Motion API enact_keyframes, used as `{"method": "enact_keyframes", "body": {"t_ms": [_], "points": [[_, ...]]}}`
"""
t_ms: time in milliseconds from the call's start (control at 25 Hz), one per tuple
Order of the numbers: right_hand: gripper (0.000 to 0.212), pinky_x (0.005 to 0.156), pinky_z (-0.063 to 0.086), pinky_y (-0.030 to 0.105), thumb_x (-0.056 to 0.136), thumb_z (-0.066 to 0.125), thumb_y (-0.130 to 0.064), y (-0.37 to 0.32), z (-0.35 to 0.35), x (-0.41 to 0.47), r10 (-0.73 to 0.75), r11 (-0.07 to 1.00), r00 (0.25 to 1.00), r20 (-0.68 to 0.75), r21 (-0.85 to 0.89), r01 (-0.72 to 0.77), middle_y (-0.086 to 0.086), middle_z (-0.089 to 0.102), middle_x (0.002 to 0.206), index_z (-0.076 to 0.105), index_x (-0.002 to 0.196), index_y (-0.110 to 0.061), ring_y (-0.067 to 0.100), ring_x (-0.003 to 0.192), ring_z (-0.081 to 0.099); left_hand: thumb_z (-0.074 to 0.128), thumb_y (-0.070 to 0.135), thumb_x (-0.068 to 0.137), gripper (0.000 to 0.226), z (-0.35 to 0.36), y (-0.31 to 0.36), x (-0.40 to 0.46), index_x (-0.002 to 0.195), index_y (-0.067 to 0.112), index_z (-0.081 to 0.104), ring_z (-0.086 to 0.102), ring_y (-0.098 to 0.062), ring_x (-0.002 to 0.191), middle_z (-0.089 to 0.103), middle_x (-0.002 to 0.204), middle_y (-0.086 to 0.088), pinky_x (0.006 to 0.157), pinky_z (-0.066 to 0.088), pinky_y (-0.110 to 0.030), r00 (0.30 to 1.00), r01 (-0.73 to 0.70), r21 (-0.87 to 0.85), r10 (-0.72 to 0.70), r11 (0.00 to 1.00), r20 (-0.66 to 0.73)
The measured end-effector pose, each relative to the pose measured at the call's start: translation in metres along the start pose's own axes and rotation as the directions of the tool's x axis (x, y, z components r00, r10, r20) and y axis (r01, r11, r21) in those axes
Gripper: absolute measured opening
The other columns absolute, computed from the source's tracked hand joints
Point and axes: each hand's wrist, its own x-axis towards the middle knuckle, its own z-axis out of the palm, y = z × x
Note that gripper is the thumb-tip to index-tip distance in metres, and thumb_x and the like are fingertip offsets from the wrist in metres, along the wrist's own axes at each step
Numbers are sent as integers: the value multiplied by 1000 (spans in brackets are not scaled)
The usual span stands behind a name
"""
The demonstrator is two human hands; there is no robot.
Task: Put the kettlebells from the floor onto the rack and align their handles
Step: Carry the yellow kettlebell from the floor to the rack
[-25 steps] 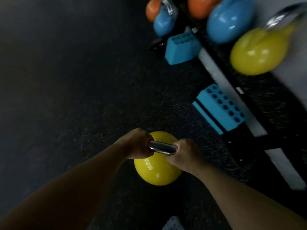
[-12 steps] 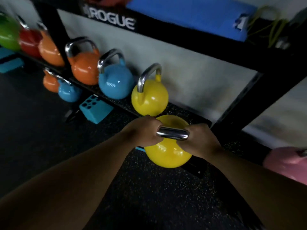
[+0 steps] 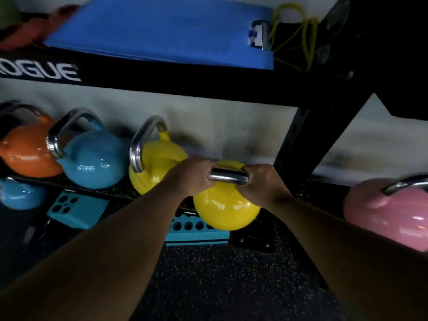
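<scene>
I hold a yellow kettlebell (image 3: 225, 209) by its steel handle, my left hand (image 3: 188, 176) closed on the handle's left end and my right hand (image 3: 261, 181) on its right end. It hangs in the air in front of the black rack's lower shelf (image 3: 111, 189), just right of a second yellow kettlebell (image 3: 155, 167) that stands on that shelf. Left of that one stand a blue kettlebell (image 3: 92, 162) and an orange kettlebell (image 3: 25, 154). A pink kettlebell (image 3: 382, 214) sits at the right, beyond the rack's upright post (image 3: 298, 144).
A blue mat (image 3: 157, 31) and yellow-green bands (image 3: 298, 31) lie on the upper shelf. Teal blocks with holes (image 3: 76, 212) (image 3: 192, 232) sit below the lower shelf, beside a small blue kettlebell (image 3: 18, 194). Dark speckled rubber floor (image 3: 220, 281) lies under my arms.
I have lifted the yellow kettlebell off the floor and brought it up to the rack's lower shelf. My view has swung from the floor up to the rack.
</scene>
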Motion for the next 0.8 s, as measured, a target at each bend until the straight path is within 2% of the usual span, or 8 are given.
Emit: {"method": "enact_keyframes", "body": {"t_ms": [80,240,320,400,480,680,800], "points": [[18,68,46,31,78,66,-20,0,-2,10,22,999,1000,-1,39,-22,17,74,87,73,93,-12,36,87,67,74,22,76,18,-3,-4,9,94,19,72,67,-25,80,73,86,-6,59,39,-28,1000,21,-36,-21,999,-5],[13,60,41,30,77,65,-15,7,-5,32,94,992,996,12,81,-95,17,71,82,71,89,-11,35,81,65,75,18,74,14,-2,-9,36,80,23,64,64,-28,75,58,70,0,49,27,-24,1000,8,-32,-9,999,-28],[17,60,38,28,78,64,-14,11,-4,42,123,988,992,14,93,-124,16,71,84,71,93,-12,35,81,65,76,17,73,17,1,-11,50,89,15,70,65,-31,78,66,77,-7,54,29,-28,999,22,-30,-24,999,-44],[20,62,39,27,78,65,-15,14,-3,50,146,985,989,-4,97,-144,16,72,89,72,97,-13,34,85,65,77,17,75,33,5,-14,60,106,9,71,65,-33,85,72,93,-14,62,34,-28,996,58,-44,-61,997,-69],[20,63,41,28,79,67,-17,16,-1,54,164,981,986,-1,106,-163,15,72,91,71,99,-13,34,86,65,78,18,76,42,10,-16,65,115,6,69,65,-32,87,73,97,-16,66,36,-27,993,63,-53,-68,997,-100],[19,61,39,27,81,67,-18,18,-1,55,167,979,985,37,110,-170,14,71,89,69,99,-12,31,82,65,78,15,75,37,10,-17,65,110,5,70,65,-32,79,72,87,-16,63,40,-29,991,60,-74,-68,995,-119],[17,63,39,29,81,63,-13,15,-2,53,169,979,985,31,112,-172,16,68,91,64,98,-11,35,86,64,75,12,78,25,13,-14,60,101,8,66,64,-31,75,62,73,-5,59,34,-29,985,106,-104,-119,989,-123]]}}
